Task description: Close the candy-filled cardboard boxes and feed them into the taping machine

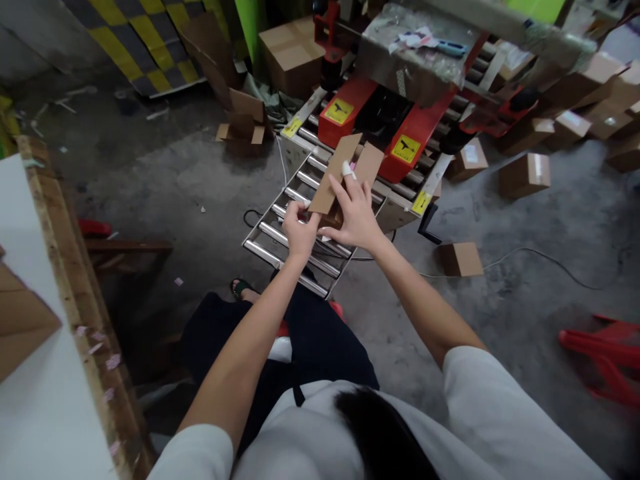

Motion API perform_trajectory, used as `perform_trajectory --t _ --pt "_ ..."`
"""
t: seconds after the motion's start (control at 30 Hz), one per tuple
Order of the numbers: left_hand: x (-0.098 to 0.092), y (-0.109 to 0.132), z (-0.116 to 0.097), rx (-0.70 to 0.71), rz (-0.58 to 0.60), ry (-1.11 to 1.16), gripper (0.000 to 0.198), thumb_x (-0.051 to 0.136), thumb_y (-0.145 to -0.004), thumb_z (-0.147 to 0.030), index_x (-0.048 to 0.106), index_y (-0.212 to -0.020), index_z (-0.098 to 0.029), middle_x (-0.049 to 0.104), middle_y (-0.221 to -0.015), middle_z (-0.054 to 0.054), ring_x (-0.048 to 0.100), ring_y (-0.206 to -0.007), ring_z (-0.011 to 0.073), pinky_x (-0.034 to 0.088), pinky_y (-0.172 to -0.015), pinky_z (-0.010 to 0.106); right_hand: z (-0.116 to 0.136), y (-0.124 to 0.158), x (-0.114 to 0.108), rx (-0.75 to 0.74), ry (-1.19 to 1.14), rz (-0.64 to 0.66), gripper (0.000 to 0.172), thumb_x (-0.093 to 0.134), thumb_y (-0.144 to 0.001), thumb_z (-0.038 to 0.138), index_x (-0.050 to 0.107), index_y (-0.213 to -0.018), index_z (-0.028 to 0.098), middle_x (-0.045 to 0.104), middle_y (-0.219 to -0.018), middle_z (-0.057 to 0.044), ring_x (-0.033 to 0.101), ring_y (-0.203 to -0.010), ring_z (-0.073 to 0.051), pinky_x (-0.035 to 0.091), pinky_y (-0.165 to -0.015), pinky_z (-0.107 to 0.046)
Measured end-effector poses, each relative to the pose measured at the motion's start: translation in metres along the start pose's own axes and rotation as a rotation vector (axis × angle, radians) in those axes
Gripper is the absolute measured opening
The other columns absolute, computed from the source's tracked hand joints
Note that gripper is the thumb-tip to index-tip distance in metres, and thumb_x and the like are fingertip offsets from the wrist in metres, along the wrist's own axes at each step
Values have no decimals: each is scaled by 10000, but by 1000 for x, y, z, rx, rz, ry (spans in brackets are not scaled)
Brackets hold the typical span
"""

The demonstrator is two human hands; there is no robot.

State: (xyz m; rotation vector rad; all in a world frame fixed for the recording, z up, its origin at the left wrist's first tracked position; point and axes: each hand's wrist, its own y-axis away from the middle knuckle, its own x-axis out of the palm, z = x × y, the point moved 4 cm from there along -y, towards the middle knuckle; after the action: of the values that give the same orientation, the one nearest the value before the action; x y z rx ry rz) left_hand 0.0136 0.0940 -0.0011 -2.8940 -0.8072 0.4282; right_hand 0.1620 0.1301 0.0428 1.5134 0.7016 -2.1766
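A small cardboard box with its long top flaps raised rests on the roller conveyor, just before the red carton sealing machine. My left hand pinches the near left corner of the box. Across its right side lies my right hand, fingers spread over the flap and the opening. A white cover wraps one fingertip of that hand. Something pink shows between the flaps; the rest of the contents is hidden.
Several closed cartons lie on the floor to the right, with one small box beside a cable. An open carton stands left of the machine. A white-topped table edges the left, and a red stool the right.
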Motion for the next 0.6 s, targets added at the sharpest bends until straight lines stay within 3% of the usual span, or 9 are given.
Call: perform_trajectory --t 0.17,0.33,0.47,0.53,0.6 --pt "7 -3 -6 61 -120 -198 302 663 -712 -109 384 -705 -226 445 -678 -42 467 -682 139 403 -735 277 2 0 -1 3 -22 4 1026 563 -850 678 89 -1633 213 0 -1699 -125 100 -1535 -442 59 -1209 -695" --pt "6 -10 -13 24 -121 -248 304 665 -702 -88 392 -681 -219 483 -677 -36 498 -706 151 418 -805 309 3 -1 0 18 -25 -7 983 606 -847 588 144 -1621 198 -2 -1699 -119 57 -1540 -446 50 -1212 -696" --pt "-11 3 -8 -11 170 -45 277 772 -684 -226 555 -856 -208 631 -914 11 601 -797 158 489 -773 293 2 1 6 76 6 -1 932 606 -868 577 231 -1596 130 39 -1689 -171 33 -1540 -453 75 -1223 -678" --pt "-28 21 2 -62 343 61 426 800 -686 -323 609 -1049 -206 667 -1104 65 657 -916 193 530 -795 309 4 4 9 76 11 27 917 584 -894 574 238 -1591 91 84 -1675 -211 56 -1540 -451 93 -1229 -666" --pt "-51 41 15 -134 407 96 441 765 -734 -383 630 -1112 -201 694 -1144 92 680 -980 218 554 -830 335 6 4 11 62 23 42 905 565 -915 569 239 -1588 59 141 -1657 -242 98 -1537 -443 118 -1234 -654"
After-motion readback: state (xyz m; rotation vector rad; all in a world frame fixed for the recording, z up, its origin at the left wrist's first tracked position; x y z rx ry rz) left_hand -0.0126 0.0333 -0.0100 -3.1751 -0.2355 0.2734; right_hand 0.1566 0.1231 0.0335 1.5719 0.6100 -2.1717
